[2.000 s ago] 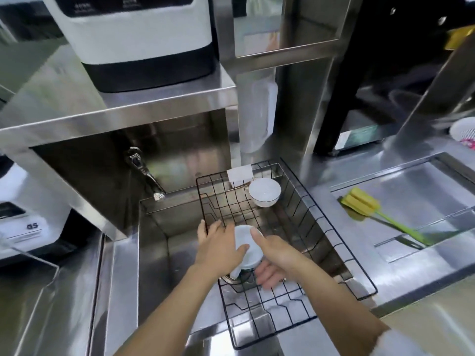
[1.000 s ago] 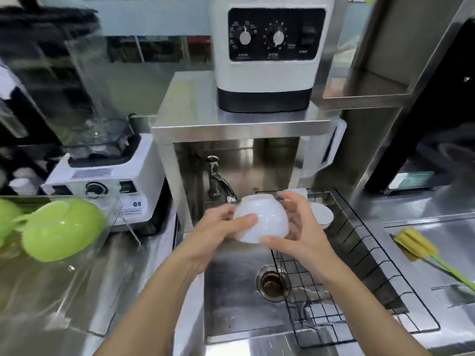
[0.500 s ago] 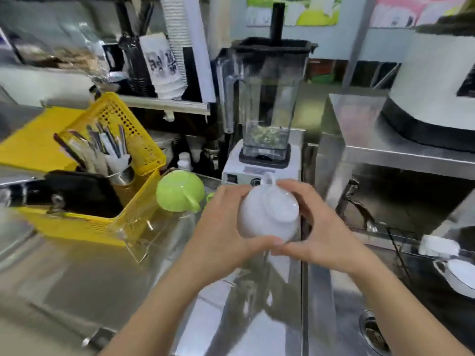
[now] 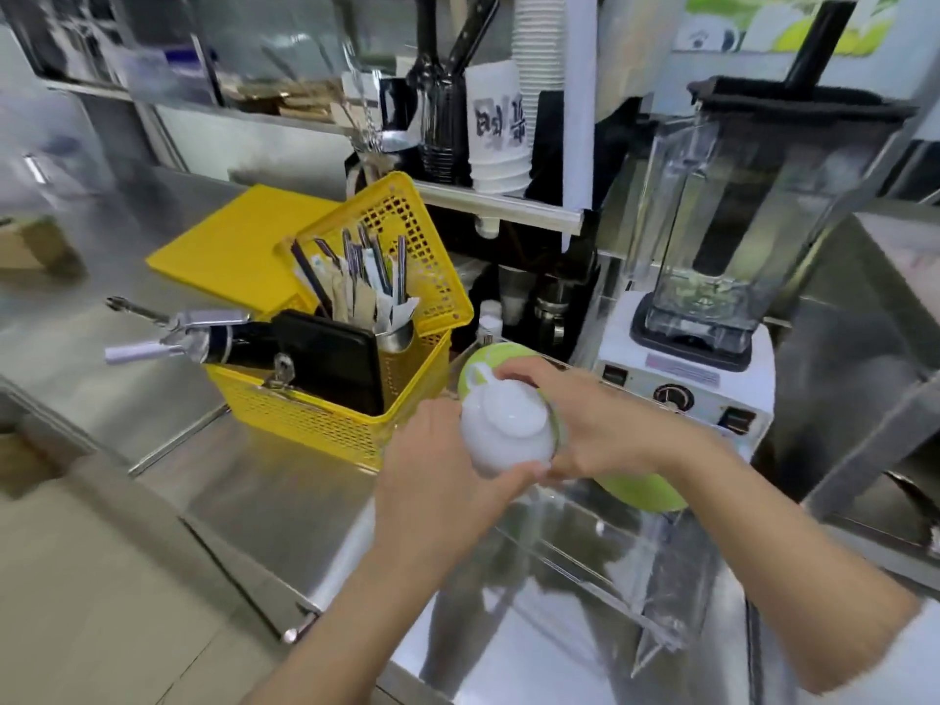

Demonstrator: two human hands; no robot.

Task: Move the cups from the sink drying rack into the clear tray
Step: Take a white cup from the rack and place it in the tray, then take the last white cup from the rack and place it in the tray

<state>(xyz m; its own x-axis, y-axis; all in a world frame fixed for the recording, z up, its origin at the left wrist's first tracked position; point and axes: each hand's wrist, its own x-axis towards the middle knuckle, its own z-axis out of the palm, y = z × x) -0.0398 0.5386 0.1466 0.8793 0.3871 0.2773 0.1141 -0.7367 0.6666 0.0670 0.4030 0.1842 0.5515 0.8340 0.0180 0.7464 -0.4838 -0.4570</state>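
The only writing in view is a band of large dark characters on the paper cup (image 4: 496,122) topping a white stack on the back shelf, too blurred to read; the pale label strip on the white blender base (image 4: 684,371) is also illegible. The left hand (image 4: 437,470) and the right hand (image 4: 592,424) together grip a white cup (image 4: 506,424), held upside down with its base toward the camera and its handle poking up at the top left, above the near end of the clear tray (image 4: 656,572). The left thumb presses the cup's lower rim; the right fingers wrap over its top and far side. Two green cups sit in the tray: one green cup (image 4: 496,356) is mostly hidden behind the white one, the other green cup (image 4: 643,488) peeks out under the right wrist. Just left of the tray stands a yellow basket (image 4: 335,414) holding a metal tin of wrapped straws and utensils, a black flat case and a cream whipper (image 4: 188,338) whose nozzle pokes out over the steel counter (image 4: 264,496). A yellow board (image 4: 229,246) lies behind the basket. The blender's clear jug (image 4: 753,211), capped with a black lid, rises at the right behind the tray.
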